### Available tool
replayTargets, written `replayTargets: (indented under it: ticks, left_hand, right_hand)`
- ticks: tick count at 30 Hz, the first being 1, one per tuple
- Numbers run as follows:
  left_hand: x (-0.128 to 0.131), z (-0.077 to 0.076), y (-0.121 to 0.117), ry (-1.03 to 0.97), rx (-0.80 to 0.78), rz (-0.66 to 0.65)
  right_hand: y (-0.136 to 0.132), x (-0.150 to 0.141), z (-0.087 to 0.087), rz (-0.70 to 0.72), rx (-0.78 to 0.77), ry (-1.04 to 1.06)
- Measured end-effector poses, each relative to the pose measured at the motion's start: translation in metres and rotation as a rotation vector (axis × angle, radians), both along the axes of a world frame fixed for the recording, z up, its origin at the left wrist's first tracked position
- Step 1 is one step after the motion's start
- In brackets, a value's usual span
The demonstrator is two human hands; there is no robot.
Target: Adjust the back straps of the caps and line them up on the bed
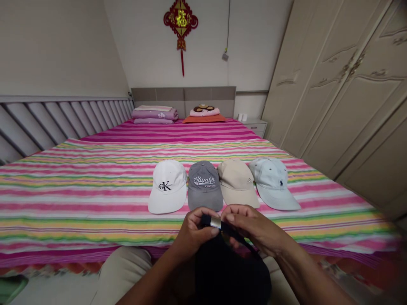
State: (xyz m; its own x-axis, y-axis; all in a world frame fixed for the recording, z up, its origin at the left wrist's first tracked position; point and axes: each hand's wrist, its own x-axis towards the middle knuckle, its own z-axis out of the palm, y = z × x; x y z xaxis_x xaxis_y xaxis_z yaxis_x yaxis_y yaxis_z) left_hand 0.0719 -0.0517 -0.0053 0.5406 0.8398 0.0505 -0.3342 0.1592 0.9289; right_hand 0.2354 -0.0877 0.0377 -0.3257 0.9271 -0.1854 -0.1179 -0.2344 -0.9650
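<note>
The left hand (194, 234) has its grip closed in a pinch at the back of a dark cap (233, 271), with the thumb lying against the lower edge of a silver buckle (215, 222). The right hand (256, 228) pinches the strap (227, 229) just beside the buckle, its thumb and forefinger drawn together, and some of its fingertips show through the gap under the strap. The cap hangs below both hands, between the person's knees (125, 269), in front of the bed (79, 199).

Four caps lie in a row across the striped sheet, brims toward the person: a white cap (168, 184) with a CK mark at the left, then a gray cap (205, 184) reading "Always", a beige cap (238, 182), and a pale blue cap (271, 182) with a small dark emblem at the right. The gray and beige caps sit edge to edge. At the far end, folded quilts (154, 115) and a pillow (204, 111) rest before the headboard (210, 94).
</note>
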Motion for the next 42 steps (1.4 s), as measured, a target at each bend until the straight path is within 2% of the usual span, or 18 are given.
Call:
replayTargets:
  ticks: [5, 10, 15, 20, 27, 31, 34, 38, 42]
  left_hand:
    - [0.001, -0.002, 0.0, -0.024, -0.062, 0.031]
    - [0.001, -0.006, 0.002, 0.021, -0.032, 0.01]
    - [-0.001, -0.007, 0.002, 0.098, 0.082, -0.001]
    - [0.0, -0.01, 0.001, 0.071, 0.048, 0.007]
    - [0.003, -0.009, 0.001, 0.065, 0.111, 0.021]
    - [0.002, -0.008, 0.001, 0.084, 0.114, -0.034]
    - [0.0, -0.009, 0.002, 0.082, 0.069, -0.083]
    - [-0.001, -0.009, 0.002, -0.075, -0.085, -0.161]
    - [0.001, -0.009, 0.004, -0.049, -0.189, -0.141]
  right_hand:
    - [0.0, 0.007, -0.006, 0.053, 0.014, -0.058]
    - [0.001, 0.006, -0.015, 0.003, 0.032, -0.028]
    - [0.0, 0.002, -0.013, 0.022, 0.024, 0.004]
    - [0.0, 0.002, -0.01, -0.024, -0.007, 0.033]
    - [-0.002, -0.002, -0.011, -0.046, 0.002, 0.086]
    - [-0.001, -0.003, -0.012, -0.072, 0.025, 0.138]
    - [-0.001, -0.001, -0.01, -0.062, 0.032, 0.158]
    - [-0.001, -0.001, -0.008, -0.071, 0.027, 0.108]
    - [0.0, -0.001, -0.011, -0.085, 0.082, 0.015]
